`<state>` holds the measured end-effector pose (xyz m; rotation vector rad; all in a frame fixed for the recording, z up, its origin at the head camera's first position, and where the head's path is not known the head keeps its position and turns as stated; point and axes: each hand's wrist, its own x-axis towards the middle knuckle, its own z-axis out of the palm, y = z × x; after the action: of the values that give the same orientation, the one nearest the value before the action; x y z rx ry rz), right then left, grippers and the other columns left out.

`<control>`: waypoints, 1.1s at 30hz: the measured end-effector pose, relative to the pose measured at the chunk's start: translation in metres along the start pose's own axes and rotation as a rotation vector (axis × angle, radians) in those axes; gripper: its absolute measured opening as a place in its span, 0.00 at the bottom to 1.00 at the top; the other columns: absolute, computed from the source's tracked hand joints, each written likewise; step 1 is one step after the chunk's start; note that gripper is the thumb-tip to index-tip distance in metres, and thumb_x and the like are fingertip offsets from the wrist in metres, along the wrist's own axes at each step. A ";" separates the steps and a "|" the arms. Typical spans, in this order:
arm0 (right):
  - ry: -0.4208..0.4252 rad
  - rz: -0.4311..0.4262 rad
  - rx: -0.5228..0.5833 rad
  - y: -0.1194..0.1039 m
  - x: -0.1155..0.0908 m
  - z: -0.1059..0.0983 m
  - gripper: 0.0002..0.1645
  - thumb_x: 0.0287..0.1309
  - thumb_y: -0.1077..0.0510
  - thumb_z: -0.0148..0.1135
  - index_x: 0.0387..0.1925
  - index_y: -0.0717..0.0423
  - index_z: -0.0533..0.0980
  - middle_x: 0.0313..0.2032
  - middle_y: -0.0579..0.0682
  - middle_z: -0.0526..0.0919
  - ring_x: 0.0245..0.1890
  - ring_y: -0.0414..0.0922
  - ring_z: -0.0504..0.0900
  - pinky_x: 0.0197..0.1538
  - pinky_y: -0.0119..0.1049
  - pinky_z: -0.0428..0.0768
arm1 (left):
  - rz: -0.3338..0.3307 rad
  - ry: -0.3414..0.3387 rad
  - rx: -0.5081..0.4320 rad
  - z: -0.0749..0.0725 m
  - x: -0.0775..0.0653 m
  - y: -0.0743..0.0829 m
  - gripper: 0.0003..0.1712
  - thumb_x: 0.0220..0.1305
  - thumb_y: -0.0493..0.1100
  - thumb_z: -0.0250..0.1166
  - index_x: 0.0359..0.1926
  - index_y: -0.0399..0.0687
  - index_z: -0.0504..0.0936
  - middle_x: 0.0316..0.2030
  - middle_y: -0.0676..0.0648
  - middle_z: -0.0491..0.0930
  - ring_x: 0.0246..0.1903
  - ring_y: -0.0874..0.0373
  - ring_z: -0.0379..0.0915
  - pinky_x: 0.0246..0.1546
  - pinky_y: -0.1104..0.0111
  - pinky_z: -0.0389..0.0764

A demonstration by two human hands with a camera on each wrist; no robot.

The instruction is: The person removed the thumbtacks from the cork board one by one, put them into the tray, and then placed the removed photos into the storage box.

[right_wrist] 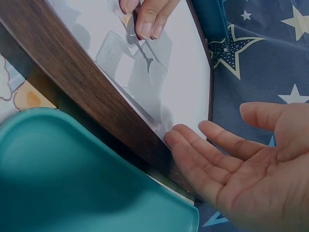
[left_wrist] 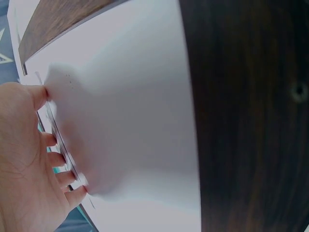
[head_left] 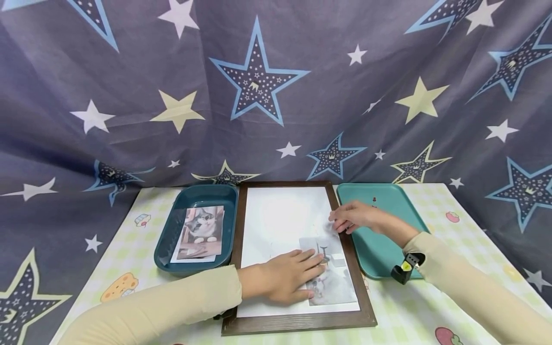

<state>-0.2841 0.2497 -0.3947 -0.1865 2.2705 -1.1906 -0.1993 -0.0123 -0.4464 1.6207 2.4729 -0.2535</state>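
Note:
A brown wooden picture frame (head_left: 297, 322) with a white inner surface (head_left: 280, 211) lies on the table. On its lower right part rests a pale cat photo (head_left: 338, 290), its upper area showing grey shapes. My left hand (head_left: 286, 277) lies flat, fingers spread, its fingertips on the photo's left side. In the left wrist view, the left hand (left_wrist: 24, 164) has its fingers nearly straight against the surface. My right hand (head_left: 358, 216) hovers at the frame's right edge, fingers loosely bent with nothing held. Whether its fingertips (right_wrist: 174, 137) touch the surface, I cannot tell.
Left of the frame, a dark teal bin (head_left: 161, 247) holds a cat photo (head_left: 202, 230) lying on other paper. A green tray (head_left: 388, 239) stands on the right, partly under my right arm, with small red items (head_left: 374, 199) near its far end. A star-patterned curtain (head_left: 267, 143) hangs behind.

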 end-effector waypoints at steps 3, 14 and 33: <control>-0.012 0.000 -0.009 0.001 0.001 0.001 0.26 0.76 0.54 0.49 0.62 0.71 0.74 0.48 0.65 0.86 0.49 0.55 0.87 0.55 0.47 0.85 | -0.001 0.002 0.005 0.000 0.000 0.000 0.39 0.80 0.65 0.37 0.82 0.55 0.48 0.82 0.49 0.46 0.81 0.51 0.44 0.79 0.59 0.57; -0.026 0.023 -0.064 0.003 0.010 0.007 0.24 0.74 0.50 0.54 0.52 0.68 0.80 0.41 0.60 0.87 0.42 0.49 0.87 0.50 0.44 0.86 | 0.000 -0.001 0.009 0.001 0.000 0.000 0.39 0.80 0.65 0.37 0.82 0.55 0.48 0.82 0.49 0.46 0.81 0.52 0.43 0.79 0.60 0.57; -0.087 0.083 -0.011 0.005 0.010 0.011 0.24 0.73 0.50 0.55 0.52 0.68 0.81 0.28 0.50 0.79 0.29 0.45 0.83 0.40 0.42 0.88 | -0.004 -0.012 0.006 0.002 0.002 -0.001 0.39 0.80 0.66 0.36 0.82 0.56 0.46 0.82 0.49 0.44 0.81 0.52 0.42 0.80 0.59 0.55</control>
<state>-0.2859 0.2412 -0.4073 -0.1445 2.1881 -1.1065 -0.2007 -0.0115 -0.4490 1.6116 2.4689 -0.2703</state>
